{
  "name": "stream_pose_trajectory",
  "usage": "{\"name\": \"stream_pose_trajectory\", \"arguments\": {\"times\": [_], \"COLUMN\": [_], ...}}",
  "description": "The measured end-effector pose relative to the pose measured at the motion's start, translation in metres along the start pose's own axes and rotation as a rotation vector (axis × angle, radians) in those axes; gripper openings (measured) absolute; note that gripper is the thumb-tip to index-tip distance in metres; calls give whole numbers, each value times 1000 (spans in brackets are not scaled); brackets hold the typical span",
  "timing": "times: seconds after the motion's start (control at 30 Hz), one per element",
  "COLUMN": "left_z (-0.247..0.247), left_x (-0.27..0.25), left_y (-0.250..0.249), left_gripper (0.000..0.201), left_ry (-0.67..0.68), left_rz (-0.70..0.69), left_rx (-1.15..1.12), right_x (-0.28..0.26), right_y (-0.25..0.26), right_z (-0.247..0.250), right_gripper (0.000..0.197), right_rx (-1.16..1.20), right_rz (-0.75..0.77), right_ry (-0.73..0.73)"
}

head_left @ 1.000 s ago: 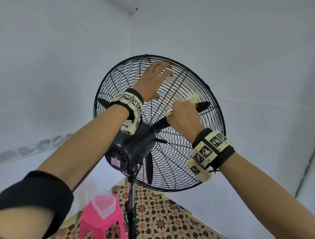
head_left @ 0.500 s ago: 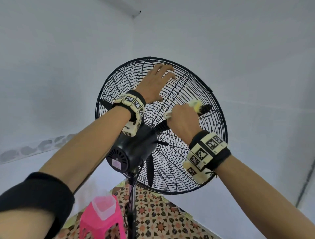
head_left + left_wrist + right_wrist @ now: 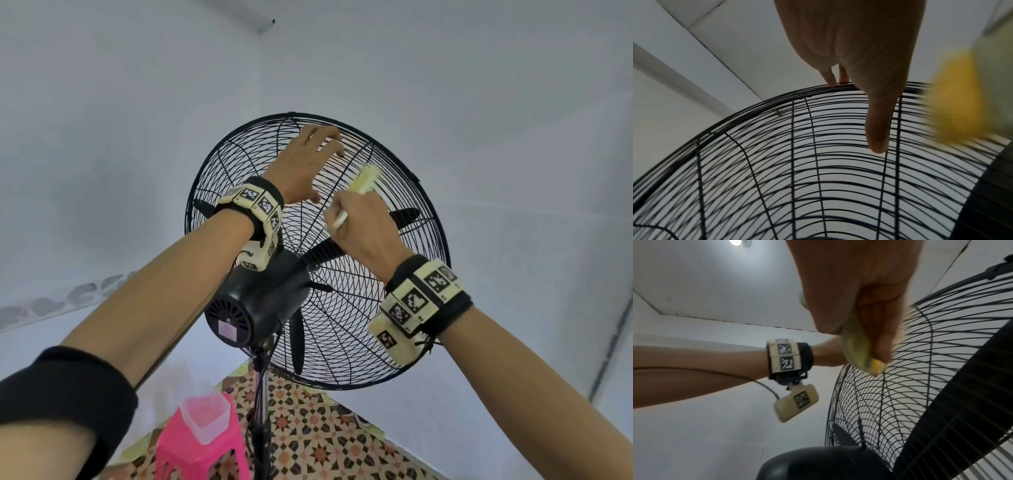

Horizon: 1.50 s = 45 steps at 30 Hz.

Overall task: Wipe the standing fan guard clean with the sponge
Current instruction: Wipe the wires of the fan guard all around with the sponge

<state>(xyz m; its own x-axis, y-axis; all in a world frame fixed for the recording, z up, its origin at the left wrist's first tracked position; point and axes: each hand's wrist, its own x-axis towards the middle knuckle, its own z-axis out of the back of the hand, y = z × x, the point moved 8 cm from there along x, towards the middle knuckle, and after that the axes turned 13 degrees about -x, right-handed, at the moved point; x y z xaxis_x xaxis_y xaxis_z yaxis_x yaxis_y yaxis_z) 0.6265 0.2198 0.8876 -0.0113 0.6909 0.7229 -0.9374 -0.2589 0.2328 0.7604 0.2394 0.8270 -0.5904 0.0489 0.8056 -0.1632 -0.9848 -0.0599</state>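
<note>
Two hands work the rear of the fan guard (image 3: 404,308). Head view: the left hand (image 3: 301,164) lies spread near the guard's top edge, bracing it; the right hand (image 3: 364,228) pinches the sponge (image 3: 368,178) against the wires of the upper part, towards the right edge. Risk: hard strokes could tip the stand or swing the tilted head.

Left wrist view: fingers (image 3: 831,78) touch the rim, thumb flat on the wires; the yellow sponge is blurred at right. Risk: a fingertip slipping between wires.

Right wrist view: thumb and fingers squeeze the folded sponge, its corner on a wire. Risk: foam snagging and tearing; a blade (image 3: 962,402) lies just behind the wires.
</note>
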Motion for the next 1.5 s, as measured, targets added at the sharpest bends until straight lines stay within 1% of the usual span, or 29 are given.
{"name": "stream_pose_trajectory", "arguments": {"times": [0.03, 0.07, 0.13, 0.17, 0.27, 0.3, 0.37, 0.43, 0.47, 0.53, 0.6, 0.63, 0.7, 0.73, 0.77, 0.83, 0.9, 0.93, 0.97, 1.03, 1.1, 1.17, 1.2, 1.23, 1.3, 1.33, 1.37, 1.43, 1.5], "left_z": [2, 4, 6, 6, 3, 2, 1, 1, 2, 5, 7, 7, 4, 3, 2, 1, 3, 4, 5, 7, 6, 5, 4, 3, 2, 2, 3, 4, 4], "left_x": [-1, -2, -2, -1, 2, 3, 4, 4, 4, 2, 1, 2, 3, 4, 4, 4, 3, 2, 1, 0, -1, 0, 1, 2, 1, 1, 0, 0, 0], "left_y": [2, 3, 3, 3, -3, -5, -6, -5, -5, -5, -5, -5, -6, -6, -7, -7, -7, -7, -5, -4, -4, -6, -8, -9, -9, -8, -6, -5, -5], "left_gripper": [91, 90, 94, 95, 96, 96, 96, 97, 98, 98, 97, 97, 96, 96, 96, 95, 96, 97, 97, 96, 95, 94, 95, 95, 97, 97, 98, 97, 95], "left_ry": [-13, -23, -7, 12, 45, 52, 54, 47, 38, 24, 36, 43, 53, 54, 54, 41, 31, 27, 24, 23, 31, 40, 42, 39, 22, 12, 7, 9, 21], "left_rz": [-19, -29, -14, 0, 21, 24, 21, 8, 3, 7, 27, 35, 38, 39, 42, 43, 32, 28, 26, 32, 48, 56, 51, 39, 18, 14, 16, 30, 47], "left_rx": [2, 2, -8, -18, 2, 15, 26, 39, 40, 31, 21, 20, 21, 19, 15, 8, 8, 6, 4, -6, -9, -6, -1, 5, 10, 6, -1, -12, -13], "right_x": [6, 11, 13, 12, 7, 6, 12, 21, 23, 19, 9, 4, -9, -13, -14, -6, 5, 8, 10, 7, 3, 2, 6, 11, 17, 17, 15, 5, -5], "right_y": [2, 2, -6, -11, -23, -26, -24, -20, -18, -15, -16, -19, -32, -38, -40, -35, -22, -17, -17, -24, -31, -39, -38, -35, -27, -24, -24, -29, -41], "right_z": [7, 12, 13, 13, 7, 8, 13, 19, 20, 13, 7, 7, 3, 4, 5, 10, 13, 14, 13, 13, 12, 18, 22, 26, 27, 26, 23, 19, 15], "right_gripper": [18, 19, 21, 22, 21, 20, 21, 20, 18, 15, 15, 18, 29, 34, 36, 28, 17, 16, 17, 20, 24, 28, 29, 27, 22, 20, 20, 19, 22], "right_rx": [82, 108, 53, 0, -239, -255, -173, 16, 88, 118, 33, -60, -257, -314, -335, -246, -7, 81, 107, 5, -217, -330, -333, -278, -34, 55, 71, -18, -250], "right_rz": [53, 69, 15, -15, -138, -159, -89, 6, 40, 48, -11, -62, -194, -239, -253, -185, -49, -8, -3, -57, -139, -235, -234, -193, -60, -3, 14, -34, -154], "right_ry": [-54, -85, -86, -67, 102, 115, 78, -14, -27, -3, 6, 25, 153, 205, 214, 125, 14, -9, -16, -20, 47, 86, 48, -23, -140, -169, -173, -122, 9]}}
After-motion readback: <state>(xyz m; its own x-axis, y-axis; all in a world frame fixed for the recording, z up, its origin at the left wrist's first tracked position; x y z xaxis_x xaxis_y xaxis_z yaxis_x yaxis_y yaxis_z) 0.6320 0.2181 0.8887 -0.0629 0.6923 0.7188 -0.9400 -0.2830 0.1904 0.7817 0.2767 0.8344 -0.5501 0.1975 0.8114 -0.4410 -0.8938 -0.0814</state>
